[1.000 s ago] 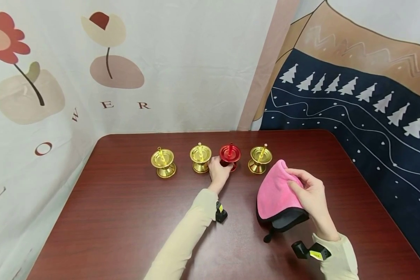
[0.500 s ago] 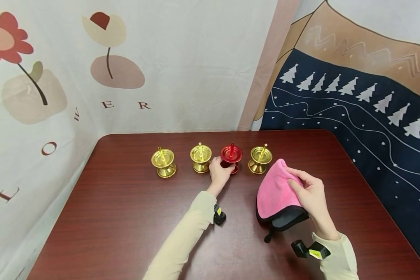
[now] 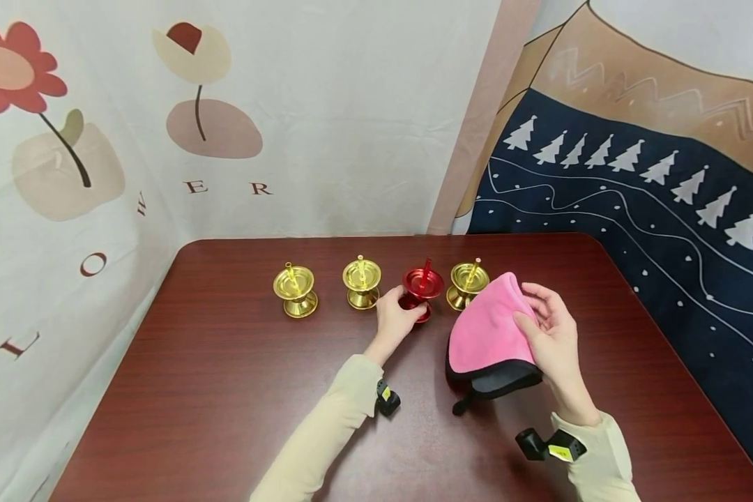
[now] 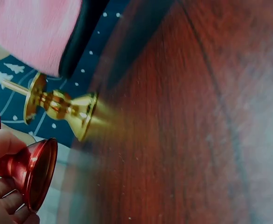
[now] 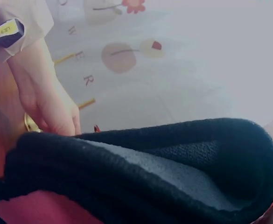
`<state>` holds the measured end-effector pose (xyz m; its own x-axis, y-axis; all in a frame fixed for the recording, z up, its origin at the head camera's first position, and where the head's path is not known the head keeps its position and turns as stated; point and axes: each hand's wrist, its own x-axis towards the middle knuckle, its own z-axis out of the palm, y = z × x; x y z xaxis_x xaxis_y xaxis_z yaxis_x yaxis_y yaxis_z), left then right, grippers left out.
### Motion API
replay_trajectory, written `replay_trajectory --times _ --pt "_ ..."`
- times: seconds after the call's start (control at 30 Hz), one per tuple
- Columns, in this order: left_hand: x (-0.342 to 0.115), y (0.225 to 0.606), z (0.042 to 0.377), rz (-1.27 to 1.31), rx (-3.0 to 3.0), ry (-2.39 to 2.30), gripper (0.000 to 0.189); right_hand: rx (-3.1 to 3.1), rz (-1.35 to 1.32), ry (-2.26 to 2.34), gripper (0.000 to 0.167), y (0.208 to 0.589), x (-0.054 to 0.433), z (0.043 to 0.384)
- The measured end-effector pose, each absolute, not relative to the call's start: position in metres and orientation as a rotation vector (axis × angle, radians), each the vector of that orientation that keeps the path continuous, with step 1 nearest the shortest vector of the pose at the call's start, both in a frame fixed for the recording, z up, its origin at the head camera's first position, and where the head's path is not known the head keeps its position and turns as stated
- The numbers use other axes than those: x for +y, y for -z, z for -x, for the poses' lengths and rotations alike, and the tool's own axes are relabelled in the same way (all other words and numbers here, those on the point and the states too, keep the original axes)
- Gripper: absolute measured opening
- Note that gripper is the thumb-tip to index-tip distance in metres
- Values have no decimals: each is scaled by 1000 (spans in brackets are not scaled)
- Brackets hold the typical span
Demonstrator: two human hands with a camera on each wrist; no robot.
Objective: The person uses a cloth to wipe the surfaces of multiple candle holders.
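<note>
My left hand (image 3: 394,319) grips a red metal candle holder (image 3: 423,282) by its stem, between thumb and fingers. In the left wrist view the red holder's flared base (image 4: 39,175) shows and appears raised off the table. A pink fleece pouch (image 3: 489,324) with a black rim and a dangling black toggle hangs from my right hand (image 3: 553,335), pinched between thumb and fingers. Its black-edged mouth (image 5: 173,177) gapes in the right wrist view, showing grey lining. Just behind the pouch stands a gold candle holder (image 3: 469,277), partly covered by it.
Two more gold candle holders stand upright left of the red one, a nearer-to-hand gold holder (image 3: 361,275) and a far-left gold holder (image 3: 293,284). All are on a dark red-brown wooden table (image 3: 226,390). Printed cloth (image 3: 351,125) hangs behind the table's back edge.
The red holder has moved slightly right and toward me in my left hand. The pouch has shifted left, now overlapping the right gold holder, and my right fingers have resettled on it.
</note>
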<state>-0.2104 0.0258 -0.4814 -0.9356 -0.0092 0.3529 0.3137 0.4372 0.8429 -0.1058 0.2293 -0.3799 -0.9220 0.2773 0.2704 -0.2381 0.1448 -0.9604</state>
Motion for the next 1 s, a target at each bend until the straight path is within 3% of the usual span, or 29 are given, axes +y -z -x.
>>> replay_trajectory --times 0.13,0.47,0.67,0.9,1.0 --pt "24 476 200 338 -2368 1494 23 -1998 132 -1969 43 376 221 108" --pt "15 463 186 530 -2325 1313 28 -1928 273 -2310 29 369 201 125" --pt "11 458 181 601 -2258 1253 29 -2042 280 -2340 41 368 192 134" --pt "7 455 179 594 -2183 1208 29 -2004 178 -2543 27 367 191 136" --pt "6 452 178 572 -2159 1218 28 -1902 32 -2699 30 366 194 135"
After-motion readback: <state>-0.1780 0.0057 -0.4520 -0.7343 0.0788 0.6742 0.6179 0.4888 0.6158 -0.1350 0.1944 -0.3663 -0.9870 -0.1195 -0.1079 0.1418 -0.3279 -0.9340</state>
